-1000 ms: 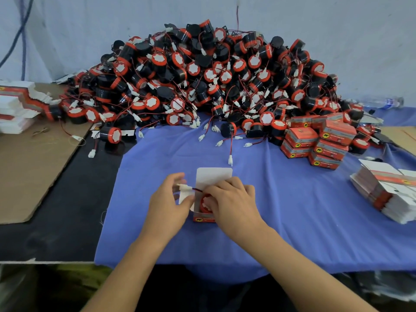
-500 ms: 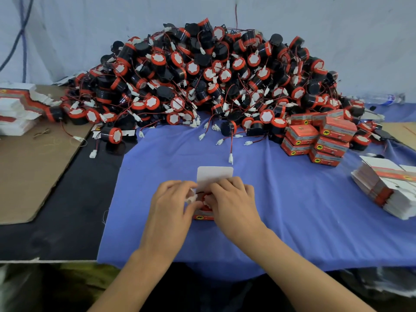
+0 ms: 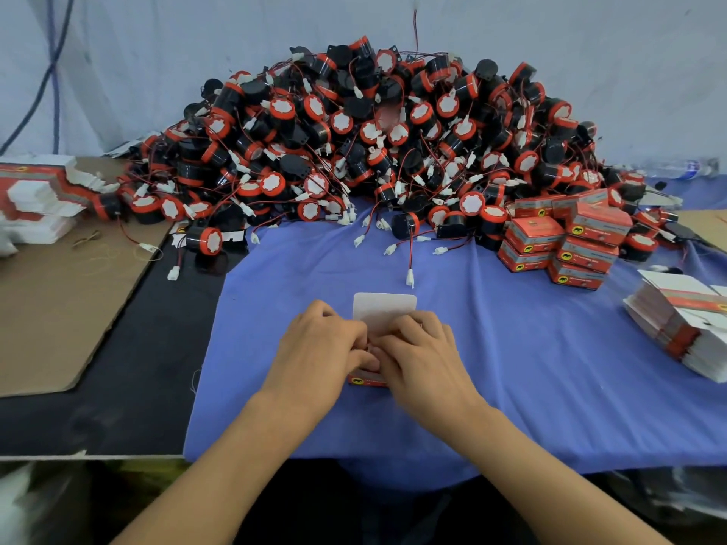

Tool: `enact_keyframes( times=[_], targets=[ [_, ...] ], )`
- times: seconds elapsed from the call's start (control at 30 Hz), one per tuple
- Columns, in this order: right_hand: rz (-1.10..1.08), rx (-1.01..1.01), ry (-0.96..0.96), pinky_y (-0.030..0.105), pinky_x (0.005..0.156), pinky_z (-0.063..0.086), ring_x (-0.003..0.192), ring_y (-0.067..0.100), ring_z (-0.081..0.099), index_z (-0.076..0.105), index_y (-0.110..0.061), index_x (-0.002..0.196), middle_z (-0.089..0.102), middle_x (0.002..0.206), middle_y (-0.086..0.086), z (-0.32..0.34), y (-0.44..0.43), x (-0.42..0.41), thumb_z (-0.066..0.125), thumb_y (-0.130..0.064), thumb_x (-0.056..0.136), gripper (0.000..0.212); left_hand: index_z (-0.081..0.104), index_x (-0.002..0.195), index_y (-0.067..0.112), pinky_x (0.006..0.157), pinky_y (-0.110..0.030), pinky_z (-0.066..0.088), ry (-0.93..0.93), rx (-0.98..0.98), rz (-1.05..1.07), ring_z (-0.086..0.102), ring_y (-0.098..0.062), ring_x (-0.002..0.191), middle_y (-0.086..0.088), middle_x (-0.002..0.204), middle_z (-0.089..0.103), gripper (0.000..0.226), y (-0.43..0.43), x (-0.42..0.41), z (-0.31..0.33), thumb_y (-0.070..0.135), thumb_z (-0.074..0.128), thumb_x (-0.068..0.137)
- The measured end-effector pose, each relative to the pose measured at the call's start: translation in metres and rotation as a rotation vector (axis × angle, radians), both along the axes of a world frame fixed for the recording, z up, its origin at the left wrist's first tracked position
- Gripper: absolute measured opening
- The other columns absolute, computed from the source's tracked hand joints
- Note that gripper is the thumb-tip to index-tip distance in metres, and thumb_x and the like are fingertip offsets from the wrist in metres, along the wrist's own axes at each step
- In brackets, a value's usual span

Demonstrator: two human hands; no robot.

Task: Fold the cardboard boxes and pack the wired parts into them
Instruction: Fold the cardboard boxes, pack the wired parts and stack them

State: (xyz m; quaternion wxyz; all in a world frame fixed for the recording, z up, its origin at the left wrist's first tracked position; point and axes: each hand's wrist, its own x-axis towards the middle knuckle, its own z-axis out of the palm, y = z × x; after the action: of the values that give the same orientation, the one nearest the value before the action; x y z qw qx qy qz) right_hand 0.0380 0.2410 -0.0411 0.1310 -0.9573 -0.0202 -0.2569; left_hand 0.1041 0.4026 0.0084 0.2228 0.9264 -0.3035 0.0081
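Note:
A small red cardboard box (image 3: 364, 380) sits on the blue cloth (image 3: 511, 367) in front of me, its white lid flap (image 3: 384, 310) standing open toward the back. My left hand (image 3: 318, 348) and my right hand (image 3: 417, 354) meet over the box's open top with curled fingers on it, hiding what is inside. A large heap of black-and-red wired parts (image 3: 373, 139) with white connectors fills the back of the table.
Several closed red boxes (image 3: 566, 241) are stacked at the right of the heap. A pile of flat box blanks (image 3: 684, 328) lies at the far right, another pile (image 3: 35, 198) at the far left on a brown cardboard sheet (image 3: 59, 293). Loose connectors (image 3: 410, 277) trail onto the cloth.
My left hand has moved right onto the box and joined my right hand. The white connector and wire that showed between the hands are now hidden under them.

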Motion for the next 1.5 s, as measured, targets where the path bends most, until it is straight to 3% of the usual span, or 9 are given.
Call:
enact_keyframes(
  times=[0.17,0.27,0.43,0.7,0.87,1.03,1.2,1.37,1.5],
  targets=[
    [-0.098,0.062,-0.116,0.044,0.091,0.046,0.120,0.031,0.046,0.072,-0.019,0.078,0.058,0.124,0.005,-0.008,-0.004,-0.007,0.067,-0.020,0.094,0.016,0.076,0.090,0.025,0.081,-0.033,0.046,0.011,-0.041,-0.034,0.037,-0.010,0.108,0.010,0.101,0.050,0.024,0.000,-0.004,-0.011,0.048,0.070,0.091],
    [-0.173,0.458,-0.035,0.011,0.101,0.035,0.129,0.009,0.039,0.069,-0.028,0.090,0.040,0.137,-0.003,-0.011,-0.001,-0.013,0.075,-0.025,0.091,0.007,0.078,0.096,0.026,0.084,-0.027,0.044,-0.040,-0.061,-0.075,0.037,-0.009,0.111,0.012,0.108,0.051,0.027,0.008,-0.005,-0.023,0.047,0.062,0.099],
    [-0.188,1.061,-0.018,0.008,0.071,0.050,0.097,-0.008,0.065,0.048,-0.049,0.121,0.063,0.109,-0.027,-0.014,0.007,-0.012,0.079,-0.027,0.085,0.052,0.079,0.100,0.039,0.086,-0.008,0.034,0.255,-0.271,0.016,0.046,-0.004,0.112,0.015,0.113,0.053,0.014,0.011,0.000,-0.023,0.029,0.074,0.092],
    [-0.180,1.064,-0.007,0.011,0.071,0.050,0.092,-0.002,0.067,0.063,-0.046,0.104,0.071,0.102,-0.022,-0.022,0.010,-0.013,0.070,-0.048,0.080,0.025,0.055,0.123,0.027,0.048,-0.012,0.048,0.797,-0.971,0.472,0.065,-0.012,0.082,-0.004,0.111,0.066,0.059,-0.027,-0.009,-0.038,-0.012,0.067,0.081],
    [-0.177,1.024,-0.005,0.011,0.072,0.050,0.098,-0.003,0.067,0.062,-0.043,0.111,0.070,0.108,-0.022,-0.021,0.010,-0.013,0.061,-0.051,0.087,0.026,0.059,0.108,0.022,0.056,-0.023,0.051,0.757,-0.901,0.494,0.068,-0.015,0.082,-0.002,0.102,0.070,0.042,-0.035,-0.004,-0.042,-0.009,0.066,0.079],
    [-0.160,1.158,-0.077,0.010,0.078,0.048,0.100,-0.001,0.068,0.067,-0.040,0.111,0.073,0.107,-0.019,-0.019,0.008,-0.016,0.041,-0.044,0.099,0.029,0.072,0.094,0.017,0.074,-0.034,0.058,0.713,-1.035,0.411,0.074,-0.015,0.088,0.004,0.093,0.077,0.025,-0.022,-0.014,-0.055,0.035,0.062,0.080],
    [-0.147,1.154,-0.068,0.012,0.076,0.050,0.096,0.000,0.069,0.067,-0.041,0.105,0.076,0.104,-0.017,-0.020,0.007,-0.013,0.054,-0.021,0.099,0.025,0.075,0.094,0.019,0.076,-0.027,0.061,0.599,-0.964,0.319,0.076,-0.013,0.087,0.005,0.092,0.079,0.009,-0.009,-0.011,-0.066,0.012,0.070,0.094],
    [-0.123,1.097,-0.029,0.016,0.076,0.054,0.099,0.004,0.070,0.053,-0.050,0.132,0.070,0.110,-0.017,-0.025,0.007,-0.012,0.061,-0.016,0.097,0.049,0.063,0.121,0.032,0.057,-0.020,0.055,0.662,-0.960,0.205,0.070,-0.006,0.073,0.012,0.115,0.069,0.045,-0.005,0.001,-0.061,0.001,0.072,0.091],
    [-0.105,1.046,-0.033,0.023,0.077,0.057,0.097,0.008,0.070,0.059,-0.049,0.120,0.070,0.111,-0.015,-0.028,0.006,-0.011,0.056,-0.017,0.098,0.039,0.073,0.106,0.031,0.055,-0.019,0.052,0.587,-0.913,0.124,0.068,-0.007,0.072,0.011,0.110,0.075,0.035,-0.005,-0.001,-0.064,-0.001,0.066,0.094]
  ],
)
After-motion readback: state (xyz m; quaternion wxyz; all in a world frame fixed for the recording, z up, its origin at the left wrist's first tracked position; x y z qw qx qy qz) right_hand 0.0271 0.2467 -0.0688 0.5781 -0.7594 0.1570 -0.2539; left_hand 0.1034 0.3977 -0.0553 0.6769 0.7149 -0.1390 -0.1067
